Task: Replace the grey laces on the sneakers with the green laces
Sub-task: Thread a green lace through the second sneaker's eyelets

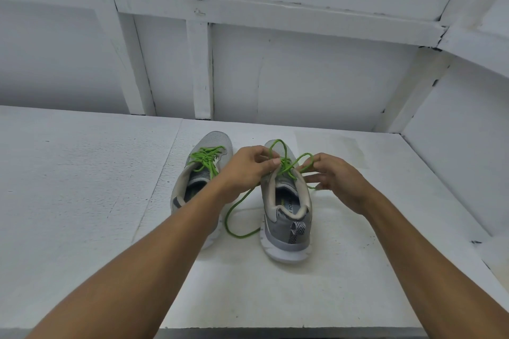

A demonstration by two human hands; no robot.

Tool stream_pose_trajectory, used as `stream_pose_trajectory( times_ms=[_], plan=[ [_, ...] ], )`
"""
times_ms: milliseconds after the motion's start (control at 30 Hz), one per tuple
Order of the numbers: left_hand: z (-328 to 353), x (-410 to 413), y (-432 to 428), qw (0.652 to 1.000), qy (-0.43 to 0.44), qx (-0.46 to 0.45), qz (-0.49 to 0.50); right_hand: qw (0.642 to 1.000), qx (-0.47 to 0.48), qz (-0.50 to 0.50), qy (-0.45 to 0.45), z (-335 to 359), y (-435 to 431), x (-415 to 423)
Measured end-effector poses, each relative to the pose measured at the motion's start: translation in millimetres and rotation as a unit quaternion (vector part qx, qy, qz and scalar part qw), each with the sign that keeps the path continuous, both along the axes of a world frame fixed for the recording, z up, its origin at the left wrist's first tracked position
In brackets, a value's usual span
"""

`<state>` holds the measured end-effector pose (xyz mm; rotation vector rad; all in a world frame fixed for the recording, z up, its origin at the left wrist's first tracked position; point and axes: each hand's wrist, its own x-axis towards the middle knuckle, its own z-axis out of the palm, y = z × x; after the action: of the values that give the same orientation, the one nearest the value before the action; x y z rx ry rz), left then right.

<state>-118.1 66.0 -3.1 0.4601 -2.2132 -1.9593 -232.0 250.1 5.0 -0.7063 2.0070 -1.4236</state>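
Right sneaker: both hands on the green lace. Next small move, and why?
Probably draw the hands apart to cinch the bow. The left hand pinches the green lace above the right sneaker tongue, the right hand holds a loop, and the knot between them looks loose, with a long tail slack on the table. The left sneaker looks already tied.

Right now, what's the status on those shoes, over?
Left hand, right hand: both pinching bright green cord lace atop right-side grey mesh sneaker. Other grey sneaker already laced green. Loose end trails between them.
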Motion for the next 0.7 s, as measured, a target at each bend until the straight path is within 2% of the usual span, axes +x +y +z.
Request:
stream_pose_trajectory(
  times_ms=[100,233,433,700],
  plan=[
    [-5,-1,-2,1.0,-0.009,0.012,0.022,0.999,0.022,0.027,0.039,-4,3,-2],
    [-8,-4,2,0.997,-0.017,-0.055,0.056,0.998,0.007,0.013,0.062,-10,-2,3],
    [-4,-2,9,0.998,-0.014,0.047,0.051,0.996,0.032,-0.017,0.083,-11,-4,3],
    [-3,1,12,0.995,-0.021,0.077,0.054,0.996,0.036,-0.021,0.078,-15,-4,1]
  ],
)
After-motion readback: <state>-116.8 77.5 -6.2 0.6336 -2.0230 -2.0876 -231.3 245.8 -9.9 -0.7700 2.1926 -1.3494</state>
